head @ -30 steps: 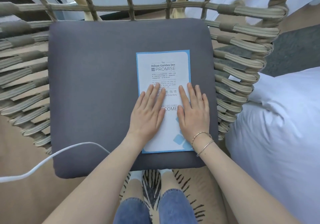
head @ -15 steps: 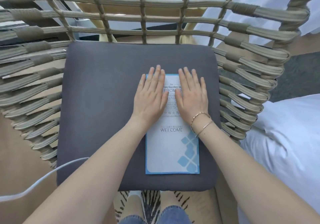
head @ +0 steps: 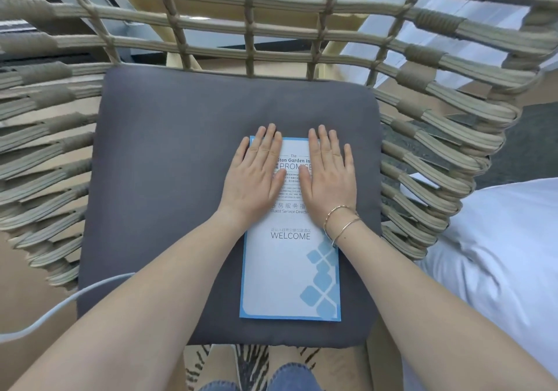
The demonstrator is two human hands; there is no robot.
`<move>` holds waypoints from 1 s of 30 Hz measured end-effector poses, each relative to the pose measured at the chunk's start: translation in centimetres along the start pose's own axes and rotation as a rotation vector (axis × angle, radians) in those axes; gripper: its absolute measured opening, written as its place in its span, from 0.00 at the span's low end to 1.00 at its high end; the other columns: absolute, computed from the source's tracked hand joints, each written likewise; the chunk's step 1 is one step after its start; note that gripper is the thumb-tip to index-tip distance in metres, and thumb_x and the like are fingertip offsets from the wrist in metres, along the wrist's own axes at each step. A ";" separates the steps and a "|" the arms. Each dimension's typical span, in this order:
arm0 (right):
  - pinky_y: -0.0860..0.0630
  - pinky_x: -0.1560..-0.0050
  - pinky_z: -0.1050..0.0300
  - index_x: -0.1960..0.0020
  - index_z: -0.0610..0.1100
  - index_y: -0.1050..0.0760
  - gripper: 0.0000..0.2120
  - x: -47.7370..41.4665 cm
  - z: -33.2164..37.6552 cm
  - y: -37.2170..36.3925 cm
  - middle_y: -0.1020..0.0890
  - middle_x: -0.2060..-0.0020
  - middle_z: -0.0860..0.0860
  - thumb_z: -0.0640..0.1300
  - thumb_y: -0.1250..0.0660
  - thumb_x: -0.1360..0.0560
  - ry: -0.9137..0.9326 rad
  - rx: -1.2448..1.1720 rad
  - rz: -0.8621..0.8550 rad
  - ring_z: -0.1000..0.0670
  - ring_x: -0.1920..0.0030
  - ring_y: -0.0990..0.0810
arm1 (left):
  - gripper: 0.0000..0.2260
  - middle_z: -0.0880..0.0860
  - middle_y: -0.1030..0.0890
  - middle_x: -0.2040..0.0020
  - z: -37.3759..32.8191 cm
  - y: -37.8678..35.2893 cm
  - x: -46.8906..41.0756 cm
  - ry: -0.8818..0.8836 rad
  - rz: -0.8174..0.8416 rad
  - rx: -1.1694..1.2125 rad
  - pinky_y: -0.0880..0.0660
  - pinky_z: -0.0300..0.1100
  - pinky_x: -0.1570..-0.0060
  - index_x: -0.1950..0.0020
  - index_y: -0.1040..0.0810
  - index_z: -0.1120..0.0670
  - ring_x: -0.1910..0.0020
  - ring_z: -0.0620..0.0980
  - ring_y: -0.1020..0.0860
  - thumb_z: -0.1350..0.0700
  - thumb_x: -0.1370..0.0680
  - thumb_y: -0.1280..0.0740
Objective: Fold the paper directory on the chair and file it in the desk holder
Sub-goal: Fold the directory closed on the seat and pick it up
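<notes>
Directory [head: 290, 273] lengthwise front-to-back, seemingly flat, on cushion [head: 169, 209]

L hand [head: 255, 176], R hand [head: 329, 176]: flat, palms down

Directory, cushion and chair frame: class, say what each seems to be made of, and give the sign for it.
Directory: paper or thin card, smooth and matt, lying flat with crisp printed text. Cushion: grey woven fabric, matt, softly rounded at the corners. Chair frame: beige cord or rope, probably synthetic, in parallel strands bound by wrapped bands.
</notes>
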State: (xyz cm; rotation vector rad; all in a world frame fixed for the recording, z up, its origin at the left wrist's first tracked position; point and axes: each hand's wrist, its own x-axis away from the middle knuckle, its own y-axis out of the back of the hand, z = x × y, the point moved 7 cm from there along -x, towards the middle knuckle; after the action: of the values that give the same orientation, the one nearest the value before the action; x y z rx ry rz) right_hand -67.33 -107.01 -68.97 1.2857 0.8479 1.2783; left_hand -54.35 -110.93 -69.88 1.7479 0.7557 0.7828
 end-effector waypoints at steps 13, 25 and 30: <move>0.51 0.23 0.41 0.21 0.41 0.47 0.29 5.4 0.8 4.3 0.44 0.21 0.45 0.50 0.51 0.20 -0.030 -0.074 -0.022 0.44 0.21 0.48 | 0.27 0.56 0.43 0.21 -2.7 4.7 5.7 -0.010 -0.065 0.067 0.50 0.57 0.25 0.22 0.45 0.58 0.22 0.56 0.46 0.48 0.18 0.49; 0.51 0.23 0.42 0.22 0.43 0.44 0.30 16.1 1.5 -1.8 0.41 0.22 0.48 0.49 0.47 0.22 -0.046 -0.109 0.024 0.46 0.22 0.47 | 0.26 0.57 0.44 0.21 -5.3 -2.1 15.9 0.027 0.035 0.078 0.47 0.55 0.25 0.22 0.44 0.61 0.22 0.56 0.47 0.49 0.18 0.50; 0.56 0.23 0.46 0.22 0.43 0.46 0.31 16.0 1.2 -3.4 0.41 0.22 0.47 0.50 0.46 0.22 -0.046 -0.065 -0.054 0.47 0.21 0.48 | 0.27 0.57 0.47 0.21 -4.9 -4.0 15.7 0.017 0.008 0.039 0.50 0.55 0.24 0.21 0.47 0.60 0.21 0.56 0.50 0.49 0.18 0.52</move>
State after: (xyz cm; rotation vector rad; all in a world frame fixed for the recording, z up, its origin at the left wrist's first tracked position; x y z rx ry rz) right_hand -62.82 -91.23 -68.93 1.2278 0.7974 1.2196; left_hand -49.52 -94.70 -70.10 1.7821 0.7807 0.7937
